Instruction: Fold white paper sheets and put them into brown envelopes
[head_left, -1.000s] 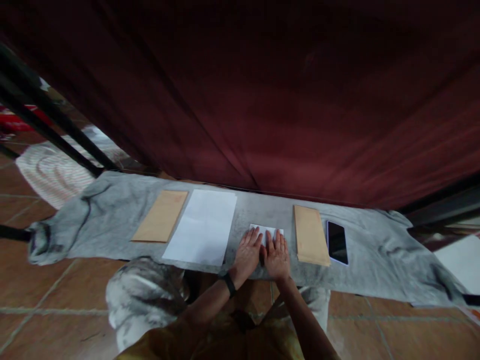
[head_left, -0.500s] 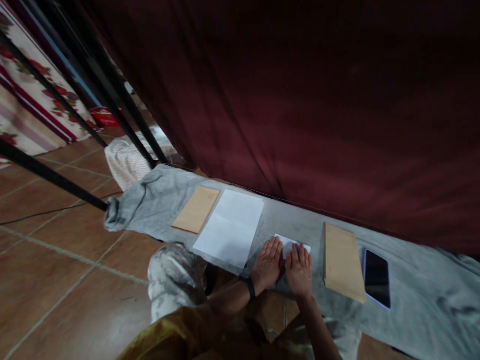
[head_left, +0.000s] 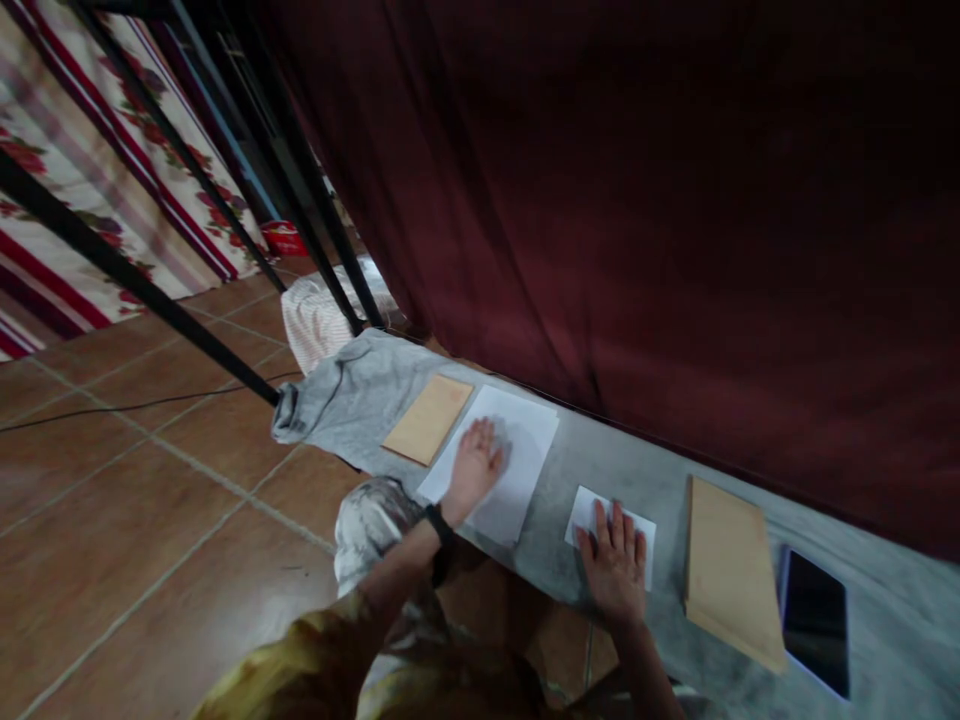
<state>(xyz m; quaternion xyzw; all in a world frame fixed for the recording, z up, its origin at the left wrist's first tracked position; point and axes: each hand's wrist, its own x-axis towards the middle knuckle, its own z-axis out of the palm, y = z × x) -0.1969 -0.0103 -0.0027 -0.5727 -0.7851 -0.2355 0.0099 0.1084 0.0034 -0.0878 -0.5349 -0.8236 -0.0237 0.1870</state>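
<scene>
My left hand (head_left: pixel 474 465) lies flat with fingers spread on a large white sheet of paper (head_left: pixel 525 470) on a grey cloth (head_left: pixel 352 395). My right hand (head_left: pixel 615 565) rests flat, fingers apart, on a small folded white paper (head_left: pixel 589 510). A brown envelope (head_left: pixel 429 418) lies just left of the large sheet. A second brown envelope (head_left: pixel 731 570) lies to the right of the folded paper. A black wristband sits on my left wrist.
A dark phone (head_left: pixel 816 622) lies at the far right of the cloth. A dark red curtain (head_left: pixel 637 200) hangs right behind it. Black metal bars (head_left: pixel 150 300) slant at the left over a tiled floor (head_left: pixel 112 500), with a cable and striped fabric beyond.
My left hand has left the small folded paper and moved left onto the large white sheet. My right hand stays on the folded paper. The view has swung leftwards.
</scene>
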